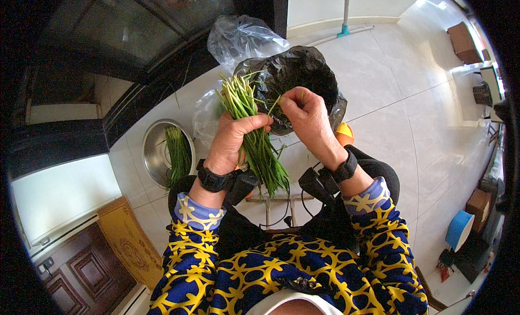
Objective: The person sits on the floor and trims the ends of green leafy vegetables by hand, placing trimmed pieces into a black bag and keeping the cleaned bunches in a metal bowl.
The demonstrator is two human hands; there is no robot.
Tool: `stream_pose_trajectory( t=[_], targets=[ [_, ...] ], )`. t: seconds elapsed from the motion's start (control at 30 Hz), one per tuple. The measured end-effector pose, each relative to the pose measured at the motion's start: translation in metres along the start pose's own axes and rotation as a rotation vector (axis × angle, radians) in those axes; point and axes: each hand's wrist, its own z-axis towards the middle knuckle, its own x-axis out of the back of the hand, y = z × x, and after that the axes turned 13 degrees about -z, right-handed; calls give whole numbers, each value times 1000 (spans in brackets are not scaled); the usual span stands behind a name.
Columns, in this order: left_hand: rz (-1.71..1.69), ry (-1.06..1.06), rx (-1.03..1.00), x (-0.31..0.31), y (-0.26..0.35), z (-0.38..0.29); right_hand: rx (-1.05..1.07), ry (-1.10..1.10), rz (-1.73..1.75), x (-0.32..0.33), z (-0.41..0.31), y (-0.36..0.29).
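My left hand point(235, 134) grips a thick bunch of long green stalks point(260, 146), likely garlic chives, whose pale ends point up and away from me. Pinched between the thumb and forefinger of my right hand point(306, 115) is the tip of a single thin stalk point(274, 104), which slants off the bunch. Beneath both hands stands a bin lined with a black plastic bag point(325, 67); green scraps lie in its dark inside. A steel basin point(152, 140) to the left holds another bundle of green stalks point(178, 154).
A clear plastic bag point(243, 36) lies beyond the bin, against a black cabinet base point(191, 67). A floor squeegee point(344, 29) leans at the wall. Boxes point(465, 42) and a blue container point(459, 230) line the right side. A brown mat point(128, 237) lies by the door.
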Motion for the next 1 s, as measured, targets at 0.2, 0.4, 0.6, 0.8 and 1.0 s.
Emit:
stream_pose_trajectory(
  t=[0.2, 0.4, 0.6, 0.8, 1.0],
  targets=[
    [2, 8, 21, 0, 2, -2, -34, 152, -103, 5, 6, 4],
    [31, 28, 44, 1, 2, -1, -138, 276, -138, 9, 12, 6],
    [31, 23, 46, 1, 2, 0, -154, 315, -68, 19, 17, 7],
    [42, 22, 41, 1, 1, 0, -189, 247, 144, 16, 11, -4],
    [99, 3, 38, -2, 0, 1, -304, -169, 354, 10, -2, -17]
  ],
)
